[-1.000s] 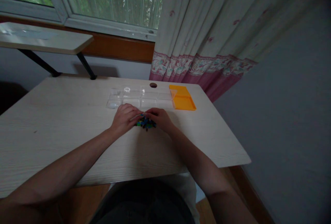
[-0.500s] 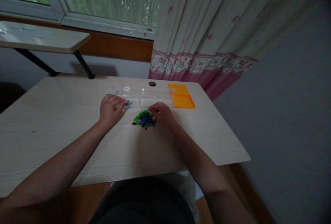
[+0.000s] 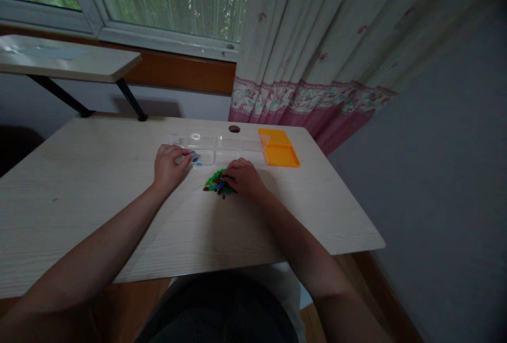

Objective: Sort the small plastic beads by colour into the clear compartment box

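My left hand is at the left end of a clear plastic compartment box, thumb and forefinger pinched on a small blue plastic piece. Just below those fingertips, by the front left compartment, more blue bits show. My right hand reaches into a heap of small plastic pieces in green, blue, black, yellow and brown. Its fingers are curled together over the heap's right side and hide part of it. What lies between those fingertips is too small to make out.
An orange tray or lid lies at the box's right end. Behind the box is a round cable hole in the pale wooden table. A raised shelf on black legs stands at the back left, and a curtain hangs behind the table.
My right hand has shifted left and down onto the heap, covering more of it. A blue piece now shows at my left fingertips, while that hand has barely moved.
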The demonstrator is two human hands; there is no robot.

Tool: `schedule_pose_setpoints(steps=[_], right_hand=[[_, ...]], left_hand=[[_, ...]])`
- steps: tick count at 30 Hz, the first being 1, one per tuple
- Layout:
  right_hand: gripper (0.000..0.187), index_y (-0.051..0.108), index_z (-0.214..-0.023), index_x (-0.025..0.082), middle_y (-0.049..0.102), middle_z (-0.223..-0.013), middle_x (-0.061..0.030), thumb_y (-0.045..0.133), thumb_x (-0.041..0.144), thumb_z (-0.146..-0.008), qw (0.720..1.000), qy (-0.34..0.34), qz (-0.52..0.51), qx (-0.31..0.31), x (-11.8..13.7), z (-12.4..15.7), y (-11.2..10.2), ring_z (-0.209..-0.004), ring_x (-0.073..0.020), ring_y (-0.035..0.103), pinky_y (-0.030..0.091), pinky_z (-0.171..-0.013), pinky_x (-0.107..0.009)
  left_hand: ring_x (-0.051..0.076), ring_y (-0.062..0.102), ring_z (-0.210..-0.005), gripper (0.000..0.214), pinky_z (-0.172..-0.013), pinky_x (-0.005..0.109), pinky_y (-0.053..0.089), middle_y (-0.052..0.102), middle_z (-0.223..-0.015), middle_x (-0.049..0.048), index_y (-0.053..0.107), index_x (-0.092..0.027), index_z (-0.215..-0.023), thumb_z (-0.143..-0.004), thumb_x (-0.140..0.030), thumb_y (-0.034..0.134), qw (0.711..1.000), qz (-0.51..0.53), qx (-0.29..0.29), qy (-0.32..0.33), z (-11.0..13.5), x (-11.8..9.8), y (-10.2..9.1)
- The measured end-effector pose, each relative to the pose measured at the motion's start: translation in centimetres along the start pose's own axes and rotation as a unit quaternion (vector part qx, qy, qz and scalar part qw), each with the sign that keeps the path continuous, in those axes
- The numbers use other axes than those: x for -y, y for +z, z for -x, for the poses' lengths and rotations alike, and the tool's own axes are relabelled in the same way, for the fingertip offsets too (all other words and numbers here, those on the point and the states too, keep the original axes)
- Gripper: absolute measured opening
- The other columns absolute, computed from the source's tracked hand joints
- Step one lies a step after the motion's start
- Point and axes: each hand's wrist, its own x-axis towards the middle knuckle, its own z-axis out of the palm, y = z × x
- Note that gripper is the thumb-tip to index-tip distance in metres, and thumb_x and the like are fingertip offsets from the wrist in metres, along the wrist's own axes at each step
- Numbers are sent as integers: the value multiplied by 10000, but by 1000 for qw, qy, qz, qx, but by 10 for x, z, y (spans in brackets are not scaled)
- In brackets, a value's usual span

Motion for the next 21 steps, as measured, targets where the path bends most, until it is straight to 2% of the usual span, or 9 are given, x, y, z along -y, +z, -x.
schedule_pose_setpoints(steps=[3,10,21], right_hand=[[181,773,-1011,227,676,-1013,-82,652,319,-914,999,8,33,3,4,1,0,-969,-225,531,371,-857,-366],[185,758,-1051,232,650,-1036,-96,652,294,-914,998,21,60,23,12,0,2,-981,-234,517,371,-833,-360],[128,747,-960,207,660,-982,-76,685,295,-891,1000,24,15,-7,9,0,6,-938,-212,543,376,-817,-337]], left_hand=[[236,609,-896,287,-871,417,438,722,-851,52,756,-205,-885,-906,-459,623,1000,3,-10,5,0,-3,1],[255,603,-912,246,-887,438,435,729,-864,61,762,-220,-915,-893,-417,616,1000,3,10,5,0,-7,0],[255,590,-898,251,-886,458,427,711,-867,68,763,-222,-898,-891,-425,614,1000,-5,22,-9,0,-7,1]])
